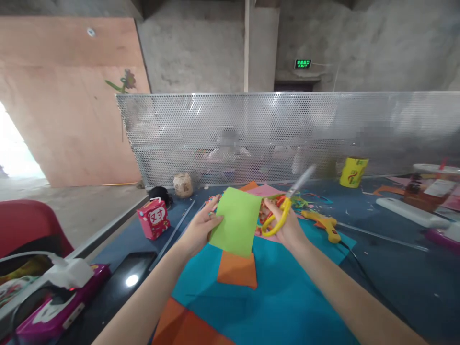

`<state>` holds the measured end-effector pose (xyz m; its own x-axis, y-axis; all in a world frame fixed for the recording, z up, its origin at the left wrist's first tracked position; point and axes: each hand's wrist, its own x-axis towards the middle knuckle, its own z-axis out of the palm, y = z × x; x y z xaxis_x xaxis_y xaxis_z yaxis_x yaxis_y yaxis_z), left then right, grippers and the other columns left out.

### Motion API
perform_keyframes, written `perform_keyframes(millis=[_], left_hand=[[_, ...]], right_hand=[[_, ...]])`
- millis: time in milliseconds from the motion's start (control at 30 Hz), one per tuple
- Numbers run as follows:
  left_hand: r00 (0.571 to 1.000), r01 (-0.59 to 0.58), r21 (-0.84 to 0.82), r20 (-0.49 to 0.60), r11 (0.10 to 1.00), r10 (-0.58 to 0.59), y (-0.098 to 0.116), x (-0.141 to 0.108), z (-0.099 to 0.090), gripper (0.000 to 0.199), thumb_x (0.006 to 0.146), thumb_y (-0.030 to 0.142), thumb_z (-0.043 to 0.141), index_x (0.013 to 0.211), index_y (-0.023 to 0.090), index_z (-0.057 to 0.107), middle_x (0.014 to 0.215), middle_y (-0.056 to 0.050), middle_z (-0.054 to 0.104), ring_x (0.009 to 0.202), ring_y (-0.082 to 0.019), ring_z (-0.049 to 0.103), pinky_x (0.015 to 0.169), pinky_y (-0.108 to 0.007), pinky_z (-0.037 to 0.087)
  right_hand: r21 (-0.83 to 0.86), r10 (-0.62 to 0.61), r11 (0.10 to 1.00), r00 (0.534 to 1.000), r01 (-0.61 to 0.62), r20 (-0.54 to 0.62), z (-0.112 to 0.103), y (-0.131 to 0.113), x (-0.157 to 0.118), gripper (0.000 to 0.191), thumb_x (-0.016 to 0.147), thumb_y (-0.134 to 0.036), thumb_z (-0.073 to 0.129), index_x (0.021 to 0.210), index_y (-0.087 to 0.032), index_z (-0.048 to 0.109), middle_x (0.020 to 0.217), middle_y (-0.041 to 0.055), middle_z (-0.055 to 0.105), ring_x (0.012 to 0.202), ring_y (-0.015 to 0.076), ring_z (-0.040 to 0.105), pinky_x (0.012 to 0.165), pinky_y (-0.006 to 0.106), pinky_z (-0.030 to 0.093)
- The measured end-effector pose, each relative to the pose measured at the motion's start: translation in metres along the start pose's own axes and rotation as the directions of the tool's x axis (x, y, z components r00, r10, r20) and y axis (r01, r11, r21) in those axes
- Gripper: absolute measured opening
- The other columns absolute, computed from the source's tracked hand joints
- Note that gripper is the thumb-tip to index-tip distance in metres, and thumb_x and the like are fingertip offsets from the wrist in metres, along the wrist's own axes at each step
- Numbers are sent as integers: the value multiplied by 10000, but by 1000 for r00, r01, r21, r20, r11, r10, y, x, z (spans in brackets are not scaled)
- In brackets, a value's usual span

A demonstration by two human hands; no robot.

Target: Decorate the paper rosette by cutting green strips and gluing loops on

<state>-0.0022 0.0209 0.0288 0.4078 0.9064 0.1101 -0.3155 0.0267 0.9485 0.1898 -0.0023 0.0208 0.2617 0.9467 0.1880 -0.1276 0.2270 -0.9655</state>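
Note:
A light green sheet (237,220), flat and roughly rectangular, is held up in front of me. My left hand (204,224) pinches its left edge, thumb on the near face. At its right edge is my right hand (282,223), with yellow-handled scissors (283,215) hooked on it, blades pointing up and to the right. The right fingertips are close to the green sheet, partly hidden behind the handles. Below lies an orange piece (237,269) on a large blue sheet (287,287). More orange material (190,326) shows at the bottom edge.
Colourful scraps (316,201) lie behind the hands. A yellow glue gun (323,224) with a cable rests at right. Leftward are a pink drink carton (153,219), a phone (124,275) and a purple power strip (61,306). A perforated metal screen (172,129) bounds the far edge.

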Motion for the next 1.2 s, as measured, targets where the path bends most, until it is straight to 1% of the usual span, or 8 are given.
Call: perform_keyframes(millis=[100,200,367,500,633,900,1067,1200], left_hand=[[996,79,54,36,995,-81,-16,-3,-13,749,625,186,660,1291,216,319,945,-85,662,801,-226,639,704,-335,495],[988,147,135,27,980,-152,-26,-1,-19,580,624,228,672,1163,185,461,935,-89,666,811,-227,636,703,-335,495],[987,132,272,56,953,-153,-31,3,-18,371,684,369,618,986,156,580,860,-80,682,724,-204,640,627,-298,499],[996,75,310,17,948,-84,-30,-1,-17,392,650,374,647,982,178,573,734,-49,690,581,-180,632,501,-247,479],[998,24,252,-58,967,-10,-26,-5,-18,454,645,378,645,1049,201,539,825,-52,691,667,-199,649,561,-273,502],[981,-12,220,-186,975,54,-27,-2,-24,428,579,380,686,938,174,573,743,-47,694,636,-205,652,559,-280,506],[974,-38,264,-208,964,95,-31,-1,-28,356,578,398,683,821,162,575,744,-44,691,647,-189,646,567,-265,506],[968,-85,275,-207,958,145,-31,-1,-28,314,592,382,680,788,158,582,744,-47,688,639,-178,640,579,-260,498]], right_hand=[[4,-51,999,985,53,-166,-12,15,15,283,589,-383,631,758,-185,520,745,26,635,712,177,628,544,238,515],[-18,-44,999,970,41,-238,-22,30,20,262,523,-325,670,681,-162,538,637,28,633,614,197,630,490,256,508],[-43,-23,999,972,13,-236,-20,37,13,284,520,-326,674,706,-143,563,619,54,655,544,225,628,441,301,501],[-65,-91,995,978,80,-188,-21,34,11,299,527,-320,672,771,-163,600,849,75,677,779,239,637,637,322,525],[-208,-240,957,955,203,-172,-25,27,8,241,562,-325,651,753,-182,616,900,74,669,894,250,607,746,336,500],[-166,-183,974,971,157,-156,-25,18,-2,276,624,-376,602,800,-164,589,772,71,673,695,230,646,541,292,520],[-223,-120,973,964,66,-239,-30,25,5,265,592,-395,649,609,-146,561,497,22,586,445,172,579,399,261,468],[-201,-126,976,970,84,-210,-28,24,3,245,602,-385,644,606,-160,545,498,3,551,426,137,535,376,239,430]])
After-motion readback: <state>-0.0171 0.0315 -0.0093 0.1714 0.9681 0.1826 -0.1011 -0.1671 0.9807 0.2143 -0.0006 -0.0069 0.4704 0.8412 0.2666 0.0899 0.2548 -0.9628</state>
